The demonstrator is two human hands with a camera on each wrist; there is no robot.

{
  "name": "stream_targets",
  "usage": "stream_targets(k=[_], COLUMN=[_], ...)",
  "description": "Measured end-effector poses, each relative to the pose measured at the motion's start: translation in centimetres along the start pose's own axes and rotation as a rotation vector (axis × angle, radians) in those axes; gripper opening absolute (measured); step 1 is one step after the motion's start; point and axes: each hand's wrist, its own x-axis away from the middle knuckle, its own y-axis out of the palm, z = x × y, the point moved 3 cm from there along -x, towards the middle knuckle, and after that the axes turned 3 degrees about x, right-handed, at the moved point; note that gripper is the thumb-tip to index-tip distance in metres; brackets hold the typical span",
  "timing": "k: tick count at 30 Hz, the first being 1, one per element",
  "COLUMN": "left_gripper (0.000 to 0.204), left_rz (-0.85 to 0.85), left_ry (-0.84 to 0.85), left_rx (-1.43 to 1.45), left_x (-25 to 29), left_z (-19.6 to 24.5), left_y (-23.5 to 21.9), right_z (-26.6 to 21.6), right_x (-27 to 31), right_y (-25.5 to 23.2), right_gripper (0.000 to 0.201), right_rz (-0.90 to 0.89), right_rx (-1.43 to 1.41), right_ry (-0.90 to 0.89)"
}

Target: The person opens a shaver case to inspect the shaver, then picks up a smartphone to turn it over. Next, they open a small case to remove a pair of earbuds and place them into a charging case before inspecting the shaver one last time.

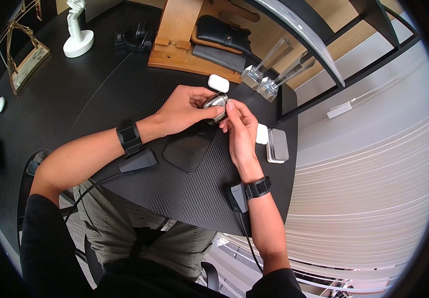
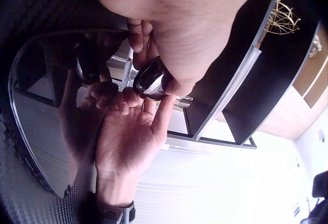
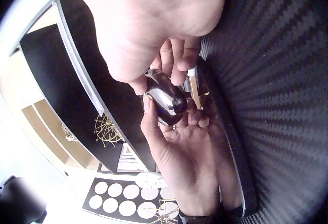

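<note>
A glossy dark rounded case (image 1: 216,102), small enough to fit between the fingertips, is held by both hands above the desk. My left hand (image 1: 178,110) grips it from the left, thumb along its near face. From the right, my right hand (image 1: 242,133) pinches its edge between thumb and fingers. The right wrist view shows the case (image 3: 165,97) with bright reflections on its shell, its far side hidden by fingers. Below the hands lies a glossy black slab with rounded corners (image 1: 187,151), which mirrors them in the left wrist view.
A white rounded case (image 1: 218,83) sits just beyond the hands. Right of the right hand are another white case (image 1: 262,134) and a grey-topped box (image 1: 277,145). Behind stand a wooden stand (image 1: 174,42), clear trophies (image 1: 268,87) and a white hand sculpture (image 1: 78,42).
</note>
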Motion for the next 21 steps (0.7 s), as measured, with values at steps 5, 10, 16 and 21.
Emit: stream_targets(k=[5,10,16,21], left_gripper=[0.035,0.034,0.034,0.034], left_rz=[0.007,0.006,0.005,-0.004], left_ry=[-0.002,0.004,0.001,0.01], left_rx=[-0.009,-0.031,-0.042,-0.058], left_x=[0.08,0.1,0.15,0.13], left_z=[0.29,0.46,0.58,0.65], left_y=[0.11,0.16,0.17,0.19], right_z=[-0.02,0.03,0.05,-0.07], right_x=[0.04,0.05,0.07,0.08], right_y=[0.01,-0.04,-0.05,0.04], right_gripper=[0.029,0.029,0.029,0.028], right_rz=[-0.003,-0.007,-0.002,0.0], right_rx=[0.007,0.0,-0.004,-0.01], right_ry=[-0.001,-0.002,-0.007,-0.012])
